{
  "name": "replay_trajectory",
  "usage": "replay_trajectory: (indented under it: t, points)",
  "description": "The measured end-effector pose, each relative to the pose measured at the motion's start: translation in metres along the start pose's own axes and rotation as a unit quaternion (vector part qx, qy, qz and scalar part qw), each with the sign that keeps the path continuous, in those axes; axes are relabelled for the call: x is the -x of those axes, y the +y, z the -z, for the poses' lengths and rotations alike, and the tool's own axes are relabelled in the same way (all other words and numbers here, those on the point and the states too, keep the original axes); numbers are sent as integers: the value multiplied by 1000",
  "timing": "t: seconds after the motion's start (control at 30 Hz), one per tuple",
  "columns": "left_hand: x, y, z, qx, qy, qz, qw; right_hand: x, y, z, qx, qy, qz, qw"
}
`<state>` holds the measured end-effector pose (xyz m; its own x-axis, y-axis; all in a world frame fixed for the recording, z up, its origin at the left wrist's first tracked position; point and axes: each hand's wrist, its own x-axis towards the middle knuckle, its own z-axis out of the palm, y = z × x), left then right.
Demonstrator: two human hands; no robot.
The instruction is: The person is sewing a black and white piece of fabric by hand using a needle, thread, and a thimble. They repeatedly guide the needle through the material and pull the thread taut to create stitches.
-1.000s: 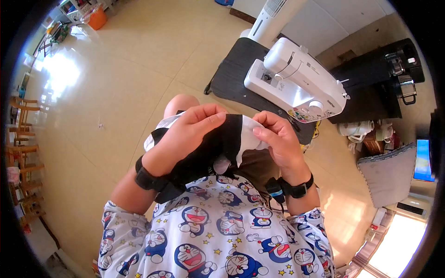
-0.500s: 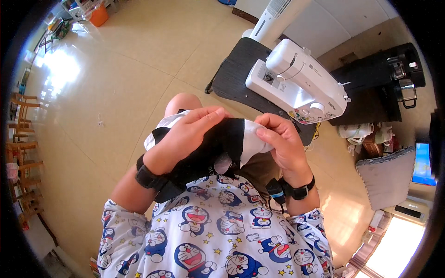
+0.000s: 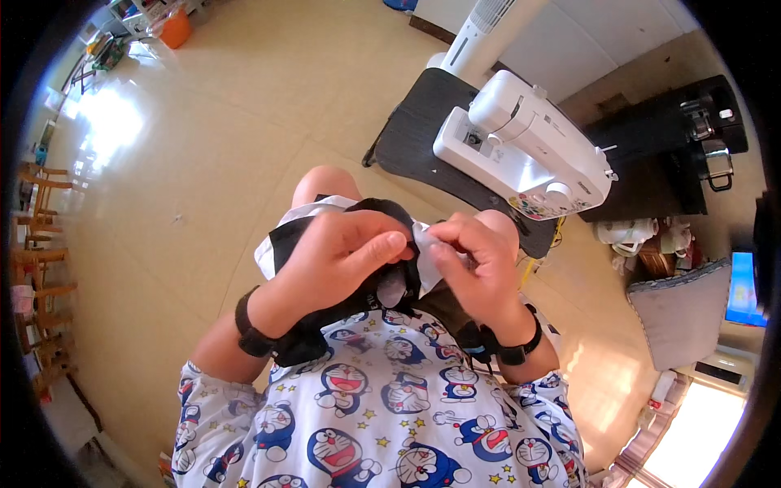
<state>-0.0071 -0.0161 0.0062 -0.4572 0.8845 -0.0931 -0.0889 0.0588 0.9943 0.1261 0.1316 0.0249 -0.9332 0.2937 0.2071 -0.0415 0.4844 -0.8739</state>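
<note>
A black and white piece of cloth (image 3: 428, 267) lies bunched over my lap, between my two hands. My left hand (image 3: 338, 254) is closed on its black part, thumb pressed against curled fingers. My right hand (image 3: 480, 272) pinches the white part close to where it meets the black. Both hands are near each other, and the cloth arches up in a fold behind the fingers. Much of the cloth is hidden under my left hand. Each wrist wears a black band.
Ahead to the right, a white sewing machine (image 3: 541, 146) stands on a small black table (image 3: 411, 122). Behind that is a white tower-shaped appliance (image 3: 480, 41). A black cabinet (image 3: 643, 163) and a grey padded chair (image 3: 679, 313) are at the right; wooden stools (image 3: 37, 244) line the far left.
My hands have come closer together, the right one moving left. The cloth, stretched between them before, is now slack and folded.
</note>
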Motion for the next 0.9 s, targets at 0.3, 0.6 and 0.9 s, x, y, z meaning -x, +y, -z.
replay_trajectory:
  t: [0.3,0.6,0.9]
  points:
    - [0,-7,2,215,-3,103,971,7,4,-17,84,-30,99,991]
    - [2,-16,5,165,30,111,980,6,7,-20,78,-46,111,990]
    - [1,-10,2,129,-23,58,990,3,5,-24,-30,58,1,998]
